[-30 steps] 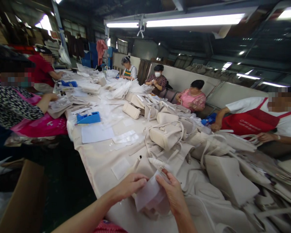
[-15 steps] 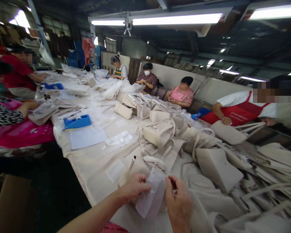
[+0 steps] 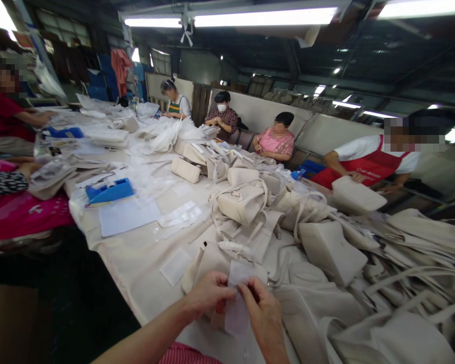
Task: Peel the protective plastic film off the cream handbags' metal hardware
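Both hands pinch a small white translucent sheet (image 3: 238,316), thin like tissue or plastic, which hangs narrow between them. My left hand (image 3: 208,296) grips its left edge between thumb and fingers. On the opposite edge, my right hand (image 3: 263,311) has thumb and fingertips closed. Right behind the sheet lies a beige handbag (image 3: 212,263) with a white-wrapped handle, partly covered by the hands. Something orange-red shows beside my left fingers; I cannot make out what it is. A small white paper square (image 3: 175,267) rests on the table left of the bag.
Beige handbags (image 3: 331,253) are heaped along the right. A blue tape dispenser (image 3: 109,191) and a white sheet stack (image 3: 129,218) lie on the covered table (image 3: 136,268) to the left. Several co-workers sit around it; one in a red apron (image 3: 364,169) handles a bag.
My hands have drawn closer together, and the sheet between them has become narrower. The view has shifted slightly right. The red-aproned co-worker's bag has turned.
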`<state>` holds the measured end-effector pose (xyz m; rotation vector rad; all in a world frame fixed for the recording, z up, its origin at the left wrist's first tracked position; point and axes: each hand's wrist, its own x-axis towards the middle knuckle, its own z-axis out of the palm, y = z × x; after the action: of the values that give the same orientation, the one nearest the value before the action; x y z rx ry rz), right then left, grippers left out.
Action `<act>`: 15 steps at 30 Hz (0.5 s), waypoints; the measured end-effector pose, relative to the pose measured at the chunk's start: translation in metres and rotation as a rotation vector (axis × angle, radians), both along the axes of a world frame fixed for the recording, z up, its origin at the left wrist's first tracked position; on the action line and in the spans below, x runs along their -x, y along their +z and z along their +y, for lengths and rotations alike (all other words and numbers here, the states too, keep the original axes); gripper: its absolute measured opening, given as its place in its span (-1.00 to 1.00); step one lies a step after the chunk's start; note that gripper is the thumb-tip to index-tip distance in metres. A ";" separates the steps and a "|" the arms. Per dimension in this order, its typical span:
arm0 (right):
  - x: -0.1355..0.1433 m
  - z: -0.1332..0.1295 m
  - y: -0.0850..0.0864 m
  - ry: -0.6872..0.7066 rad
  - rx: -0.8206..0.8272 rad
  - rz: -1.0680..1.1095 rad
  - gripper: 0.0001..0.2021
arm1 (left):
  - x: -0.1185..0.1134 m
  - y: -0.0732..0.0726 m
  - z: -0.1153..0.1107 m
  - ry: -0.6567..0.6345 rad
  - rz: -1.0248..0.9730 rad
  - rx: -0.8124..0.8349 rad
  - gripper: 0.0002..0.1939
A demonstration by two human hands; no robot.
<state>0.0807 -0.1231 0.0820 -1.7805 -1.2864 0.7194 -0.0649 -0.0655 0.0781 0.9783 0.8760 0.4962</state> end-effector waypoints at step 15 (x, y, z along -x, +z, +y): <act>0.004 -0.022 -0.010 -0.055 -0.092 -0.419 -0.62 | -0.016 -0.011 0.001 0.068 0.065 0.056 -0.79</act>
<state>0.0771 -0.1446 0.0720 -1.9459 -1.5057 0.2549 -0.0490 -0.0646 0.0675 0.9199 0.9788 0.4972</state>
